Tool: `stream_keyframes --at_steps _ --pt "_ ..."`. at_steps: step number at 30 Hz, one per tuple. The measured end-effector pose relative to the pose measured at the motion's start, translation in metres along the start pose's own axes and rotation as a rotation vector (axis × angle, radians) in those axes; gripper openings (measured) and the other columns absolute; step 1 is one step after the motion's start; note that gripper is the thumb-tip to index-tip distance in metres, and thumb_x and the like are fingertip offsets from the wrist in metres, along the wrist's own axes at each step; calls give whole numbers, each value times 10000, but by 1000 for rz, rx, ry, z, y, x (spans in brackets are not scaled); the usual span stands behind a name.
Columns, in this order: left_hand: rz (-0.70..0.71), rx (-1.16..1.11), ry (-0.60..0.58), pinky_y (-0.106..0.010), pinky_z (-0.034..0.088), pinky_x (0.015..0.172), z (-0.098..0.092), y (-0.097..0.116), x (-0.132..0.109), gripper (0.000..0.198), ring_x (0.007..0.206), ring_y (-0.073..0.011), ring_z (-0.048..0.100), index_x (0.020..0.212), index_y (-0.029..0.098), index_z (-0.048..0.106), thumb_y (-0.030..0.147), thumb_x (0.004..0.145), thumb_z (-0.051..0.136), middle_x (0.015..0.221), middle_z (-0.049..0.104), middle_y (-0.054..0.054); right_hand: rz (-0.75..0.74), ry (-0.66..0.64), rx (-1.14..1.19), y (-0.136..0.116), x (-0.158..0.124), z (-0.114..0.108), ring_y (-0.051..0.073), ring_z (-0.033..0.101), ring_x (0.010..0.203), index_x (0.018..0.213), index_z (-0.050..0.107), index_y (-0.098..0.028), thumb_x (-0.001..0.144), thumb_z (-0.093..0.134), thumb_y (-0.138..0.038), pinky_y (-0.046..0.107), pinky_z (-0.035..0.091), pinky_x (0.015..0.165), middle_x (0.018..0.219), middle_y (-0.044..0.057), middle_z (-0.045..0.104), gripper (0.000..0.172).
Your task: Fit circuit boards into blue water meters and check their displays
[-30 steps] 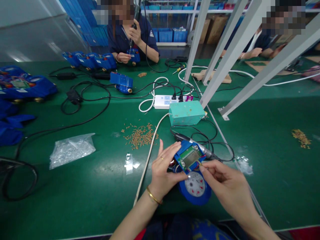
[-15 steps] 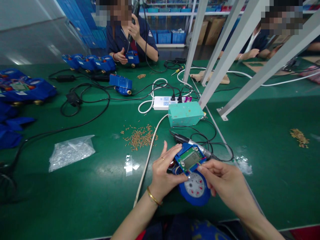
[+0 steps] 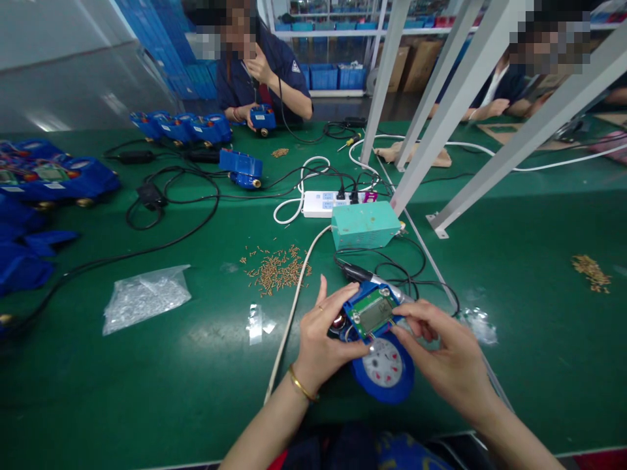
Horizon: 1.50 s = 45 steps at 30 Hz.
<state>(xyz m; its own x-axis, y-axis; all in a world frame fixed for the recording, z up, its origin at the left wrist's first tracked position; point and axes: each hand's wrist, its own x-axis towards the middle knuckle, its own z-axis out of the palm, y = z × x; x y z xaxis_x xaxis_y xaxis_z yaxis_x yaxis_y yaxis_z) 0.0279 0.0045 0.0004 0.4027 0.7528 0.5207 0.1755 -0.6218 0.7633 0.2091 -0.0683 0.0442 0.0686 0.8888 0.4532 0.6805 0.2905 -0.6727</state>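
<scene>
A blue water meter (image 3: 385, 386) with a round white dial is in front of me, tilted. At its upper end a green circuit board (image 3: 373, 313) with a grey display sits in a blue housing. My left hand (image 3: 323, 333) grips this housing from the left, fingers on its top edge and thumb at its lower corner. My right hand (image 3: 435, 339) is at the board's right end, index finger on its edge and thumb by the thin wires below. Just behind the meter lies an electric screwdriver (image 3: 362, 273), partly hidden by the housing.
Loose brass screws (image 3: 279, 269) and a clear plastic bag (image 3: 147, 297) lie on the left. A turquoise box (image 3: 365, 225) and a white power strip (image 3: 321, 203) stand ahead among cables. Grey metal posts (image 3: 445, 117) rise on the right. A co-worker (image 3: 274, 72) holds another blue meter opposite.
My right index finger has moved up onto the board's right edge, with the thumb still low. My left hand keeps its grip. Opposite, the co-worker's raised tool is no longer visible.
</scene>
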Motion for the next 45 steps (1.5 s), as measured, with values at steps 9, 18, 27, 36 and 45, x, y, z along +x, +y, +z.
stream_keyframes --at_steps 9,18,27,36,45 --pt "-65 -48 -67 -562 119 1249 -7 2 6 729 1096 -274 694 1273 203 579 252 607 871 1212 710 -63 239 -33 136 9 3 -4 204 599 1121 1358 461 -249 834 696 -225 324 532 948 1275 73 564 575" --pt "-211 -188 -73 -507 191 1251 -9 2 15 622 1012 -236 718 1220 187 604 225 639 823 1098 745 -22 76 -40 -59 13 -1 14 239 708 967 1354 529 -165 891 624 -251 421 552 967 1208 124 675 480" --pt "-295 -287 -9 -495 118 1263 -3 0 7 595 1009 -226 714 1185 193 614 200 626 818 1087 743 -18 314 254 205 7 -14 44 232 623 1075 979 544 -226 797 710 -249 401 508 941 1110 86 623 247" --pt "-318 -338 -37 -488 213 1233 -8 0 10 570 990 -230 707 1148 174 643 237 614 831 1040 753 -37 324 -15 413 31 -11 37 280 547 1107 909 758 -257 834 708 -331 475 395 989 1126 78 607 117" --pt "-338 -365 -44 -484 373 1153 -7 0 6 571 1027 -245 696 1180 202 625 240 644 817 1092 737 -57 301 61 356 21 -11 37 258 563 1025 915 686 -213 810 724 -296 432 436 933 1023 74 616 139"
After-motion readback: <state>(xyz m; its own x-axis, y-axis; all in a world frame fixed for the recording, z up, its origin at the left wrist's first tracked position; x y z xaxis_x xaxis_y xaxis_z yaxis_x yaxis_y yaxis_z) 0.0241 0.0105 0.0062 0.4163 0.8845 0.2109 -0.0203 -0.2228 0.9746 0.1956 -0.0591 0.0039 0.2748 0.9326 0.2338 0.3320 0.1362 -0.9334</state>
